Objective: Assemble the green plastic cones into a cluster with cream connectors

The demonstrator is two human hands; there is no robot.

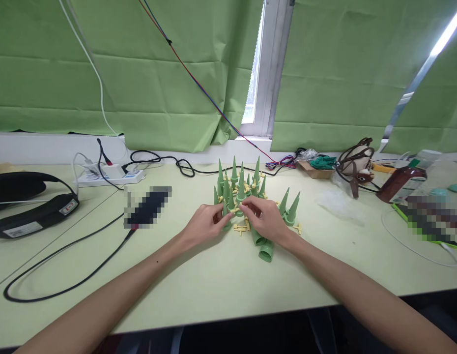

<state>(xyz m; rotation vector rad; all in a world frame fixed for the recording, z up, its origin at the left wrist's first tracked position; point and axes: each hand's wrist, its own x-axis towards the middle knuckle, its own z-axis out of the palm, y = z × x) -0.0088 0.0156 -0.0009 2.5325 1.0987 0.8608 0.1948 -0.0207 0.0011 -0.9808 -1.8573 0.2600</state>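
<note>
My left hand (205, 225) is closed around a green plastic watering spike (226, 219), its fingers partly hiding it. A small pale-yellow T-shaped valve (235, 210) sits at the left fingertips. My right hand (266, 220) meets it from the other side, thumb and forefinger pinched at the valve's end. Behind both hands stands a cluster of green spikes (242, 183), points up, with yellow valves among them. Several loose yellow valves (241, 228) lie on the table between the hands. Two green spikes lie on their sides under my right hand, the open end of one (266, 252) facing me.
More upright spikes (293, 210) stand to the right. At left are a phone (149, 206) on a black cable, a power strip (106, 177) and a black strap-like device (37, 216). A brown bottle (401, 183), plastic wrap (341, 206) and a green-edged phone (425, 223) lie right.
</note>
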